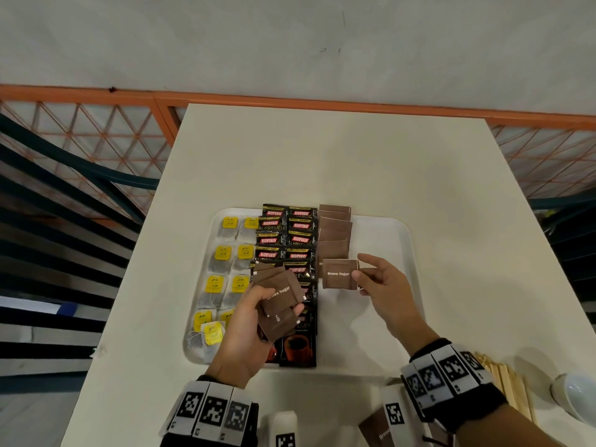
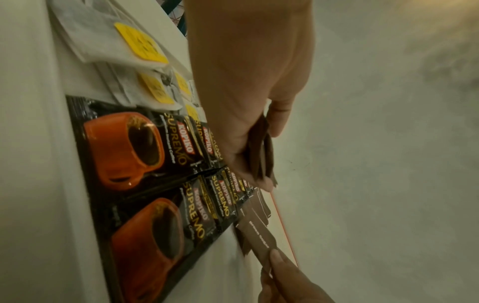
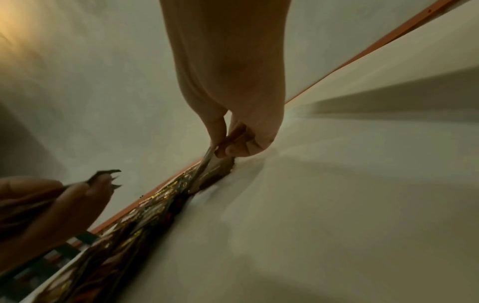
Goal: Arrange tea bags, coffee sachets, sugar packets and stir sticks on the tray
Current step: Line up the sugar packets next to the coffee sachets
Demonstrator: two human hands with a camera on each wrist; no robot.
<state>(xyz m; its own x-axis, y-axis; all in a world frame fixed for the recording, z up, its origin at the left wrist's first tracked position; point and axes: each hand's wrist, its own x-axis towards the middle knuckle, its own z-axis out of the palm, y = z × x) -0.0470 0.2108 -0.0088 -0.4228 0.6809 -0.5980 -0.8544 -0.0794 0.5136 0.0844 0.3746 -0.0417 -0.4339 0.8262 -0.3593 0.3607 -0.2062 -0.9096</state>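
White tray on a pale table. Left columns: tea bags with yellow tags. Centre columns: black coffee sachets, overlapped. Next column: brown sugar packets, overlapped, reaching past the tray's far rim. Left hand: fingers and thumb clasp a fanned stack of sugar packets above the sachets. Right hand: thumb and fingers pinch one sugar packet at the column's near end. Stir sticks and a white cup lie on the table at near right, off the tray.
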